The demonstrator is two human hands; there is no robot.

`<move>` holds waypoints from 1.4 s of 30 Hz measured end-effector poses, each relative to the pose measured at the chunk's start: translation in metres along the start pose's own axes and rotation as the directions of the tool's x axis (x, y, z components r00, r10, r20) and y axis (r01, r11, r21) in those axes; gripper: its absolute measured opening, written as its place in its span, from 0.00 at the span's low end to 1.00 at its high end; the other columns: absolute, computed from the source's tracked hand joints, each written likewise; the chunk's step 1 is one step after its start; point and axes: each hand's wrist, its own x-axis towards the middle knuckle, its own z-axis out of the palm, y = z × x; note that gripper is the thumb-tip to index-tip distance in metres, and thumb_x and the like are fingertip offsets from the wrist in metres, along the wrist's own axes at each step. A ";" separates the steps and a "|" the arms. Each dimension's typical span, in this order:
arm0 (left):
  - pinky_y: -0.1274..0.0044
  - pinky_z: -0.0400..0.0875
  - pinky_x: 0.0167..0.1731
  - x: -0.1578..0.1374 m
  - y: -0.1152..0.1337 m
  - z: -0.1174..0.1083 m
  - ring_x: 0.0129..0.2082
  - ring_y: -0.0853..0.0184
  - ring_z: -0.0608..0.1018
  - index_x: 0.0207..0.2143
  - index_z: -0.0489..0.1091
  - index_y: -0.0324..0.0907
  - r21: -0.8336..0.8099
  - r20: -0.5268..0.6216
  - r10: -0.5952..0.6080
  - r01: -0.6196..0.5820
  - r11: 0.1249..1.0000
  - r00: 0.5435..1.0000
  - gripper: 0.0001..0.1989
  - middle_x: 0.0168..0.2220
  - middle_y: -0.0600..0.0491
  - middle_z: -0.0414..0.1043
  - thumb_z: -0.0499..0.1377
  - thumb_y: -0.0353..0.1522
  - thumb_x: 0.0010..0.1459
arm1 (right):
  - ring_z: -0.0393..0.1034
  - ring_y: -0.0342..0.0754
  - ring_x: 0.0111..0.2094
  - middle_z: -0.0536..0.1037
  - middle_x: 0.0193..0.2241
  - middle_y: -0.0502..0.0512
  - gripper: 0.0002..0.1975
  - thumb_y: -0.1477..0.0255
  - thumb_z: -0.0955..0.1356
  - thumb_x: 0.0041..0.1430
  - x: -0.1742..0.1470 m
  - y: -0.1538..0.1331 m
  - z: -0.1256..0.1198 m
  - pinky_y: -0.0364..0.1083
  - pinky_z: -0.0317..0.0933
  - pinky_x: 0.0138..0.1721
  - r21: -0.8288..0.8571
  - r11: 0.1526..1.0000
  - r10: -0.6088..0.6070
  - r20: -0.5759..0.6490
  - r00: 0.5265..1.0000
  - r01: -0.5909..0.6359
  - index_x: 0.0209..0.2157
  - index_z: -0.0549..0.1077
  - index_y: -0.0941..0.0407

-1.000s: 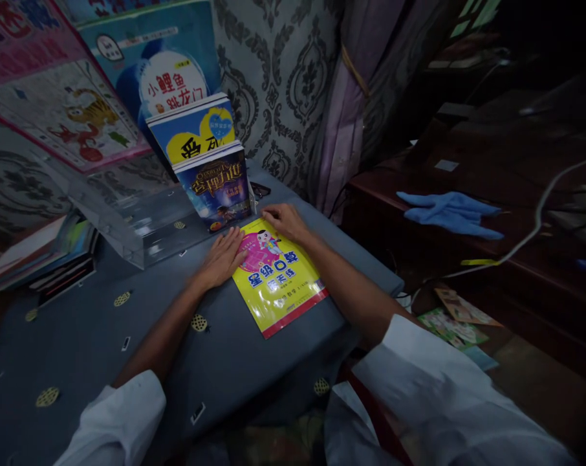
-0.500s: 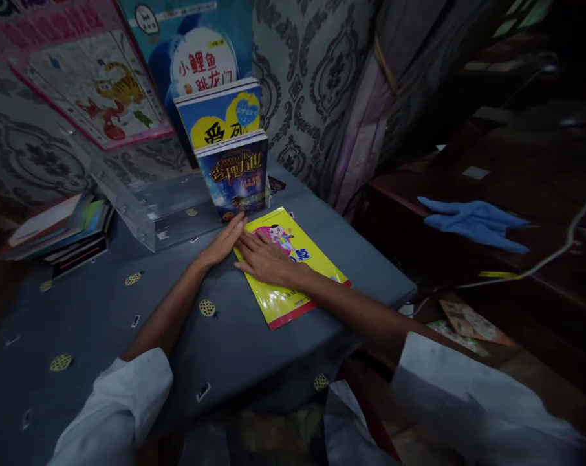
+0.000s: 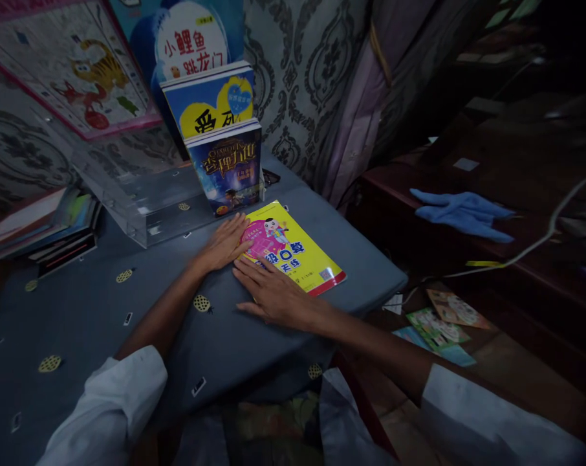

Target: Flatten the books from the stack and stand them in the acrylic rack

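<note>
A yellow workbook with a cartoon child and a pink patch on its cover lies flat on the blue-grey tablecloth. My left hand rests on its upper left edge, fingers stretched out. Lower on the cover lies my right hand, palm down with the fingers spread, hiding the lower left part of the workbook. Just beyond my left fingertips stands a dark blue book, upright at the front of a clear acrylic book rack. Behind it stand a blue and yellow book and a tall teal book.
A pink-bordered picture book leans in the rack's left part. Stacked books lie at the table's left. Right of the table, a blue glove lies on dark red furniture, a white cable crosses it, and booklets lie on the floor.
My right hand has slid down the workbook's cover towards me, uncovering its picture and title. My left hand has flattened along the upper left edge. The view has shifted slightly.
</note>
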 end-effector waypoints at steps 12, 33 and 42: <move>0.63 0.42 0.69 -0.001 0.006 -0.004 0.72 0.59 0.46 0.69 0.49 0.34 0.051 0.039 -0.026 0.024 0.998 0.999 0.39 0.72 0.41 0.43 0.35 0.53 0.69 | 0.47 0.59 0.70 0.57 0.68 0.69 0.36 0.53 0.56 0.70 -0.081 0.050 -0.013 0.61 0.48 0.67 -0.170 0.917 0.341 -0.131 0.931 -0.360 0.69 0.51 0.63; 0.66 0.43 0.69 0.092 0.045 0.001 0.72 0.58 0.45 0.69 0.46 0.30 0.075 0.092 0.051 -0.058 0.996 0.994 0.38 0.72 0.39 0.40 0.41 0.50 0.69 | 0.47 0.59 0.70 0.56 0.68 0.69 0.37 0.53 0.56 0.69 -0.089 0.055 -0.008 0.60 0.51 0.67 -0.186 0.892 0.382 -0.173 0.908 -0.411 0.69 0.52 0.64; 0.65 0.41 0.69 0.054 0.079 0.020 0.72 0.62 0.46 0.70 0.46 0.36 0.107 0.047 0.209 -0.213 0.971 0.977 0.36 0.72 0.42 0.43 0.37 0.50 0.70 | 0.49 0.59 0.69 0.58 0.68 0.68 0.37 0.54 0.57 0.69 -0.088 0.056 -0.006 0.60 0.52 0.67 -0.183 0.891 0.378 -0.206 0.903 -0.415 0.69 0.51 0.63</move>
